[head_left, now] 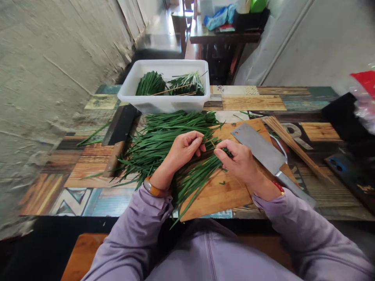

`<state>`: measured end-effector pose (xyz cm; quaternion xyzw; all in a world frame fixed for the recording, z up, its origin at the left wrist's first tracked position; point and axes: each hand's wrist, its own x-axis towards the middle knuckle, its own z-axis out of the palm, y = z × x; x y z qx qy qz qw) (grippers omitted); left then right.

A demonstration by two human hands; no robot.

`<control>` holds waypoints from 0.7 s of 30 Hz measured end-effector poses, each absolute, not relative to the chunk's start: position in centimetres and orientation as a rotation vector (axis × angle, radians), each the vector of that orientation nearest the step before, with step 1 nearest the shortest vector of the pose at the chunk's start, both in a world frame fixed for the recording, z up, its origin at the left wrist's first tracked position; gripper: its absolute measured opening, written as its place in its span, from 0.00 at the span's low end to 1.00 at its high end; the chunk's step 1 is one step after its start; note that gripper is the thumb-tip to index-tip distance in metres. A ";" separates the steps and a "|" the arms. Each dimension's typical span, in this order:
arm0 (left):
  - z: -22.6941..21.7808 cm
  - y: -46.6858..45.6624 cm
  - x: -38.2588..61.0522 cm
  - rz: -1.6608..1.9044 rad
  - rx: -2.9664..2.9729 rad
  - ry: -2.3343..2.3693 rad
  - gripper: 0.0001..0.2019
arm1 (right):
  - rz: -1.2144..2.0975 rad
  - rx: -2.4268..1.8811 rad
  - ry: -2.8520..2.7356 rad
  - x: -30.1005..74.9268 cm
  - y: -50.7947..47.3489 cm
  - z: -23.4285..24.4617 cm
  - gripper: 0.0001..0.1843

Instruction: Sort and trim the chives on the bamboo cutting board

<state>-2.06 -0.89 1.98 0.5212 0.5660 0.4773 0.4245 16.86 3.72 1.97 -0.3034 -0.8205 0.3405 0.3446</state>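
— Green chives (158, 140), where?
— Heaped on the desk (88, 173) before the white tub (164, 103); left hand (184, 150) and right hand (238, 164) each pinch some over the wooden board (219, 193). Cleaver (260, 148), skewers (293, 144) lie beside.

On my feed, one mark reads: a large pale letter "R" (293, 130), printed on the patchwork table top (252, 102) and partly hidden between the cleaver (259, 147) and the bamboo skewers (295, 146). Print on the blue packet (218, 17) at the back is too small to read.
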 end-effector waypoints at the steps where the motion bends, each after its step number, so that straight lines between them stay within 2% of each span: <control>1: 2.0 -0.9 -2.0 1.186 1.303 1.415 0.10 | 0.870 -0.789 -2.134 16.9 3.6 2.0 0.08; 7: 1.7 -1.1 -1.7 1.202 1.284 1.439 0.09 | 0.906 -0.787 -2.125 17.0 3.4 2.0 0.07; 15: 1.1 -0.8 -2.0 1.385 1.507 1.569 0.04 | 0.938 -0.820 -2.137 17.1 3.6 1.9 0.14; 21: 1.6 -1.2 -1.5 1.294 1.362 1.536 0.08 | 0.908 -0.857 -2.145 17.1 3.8 1.8 0.16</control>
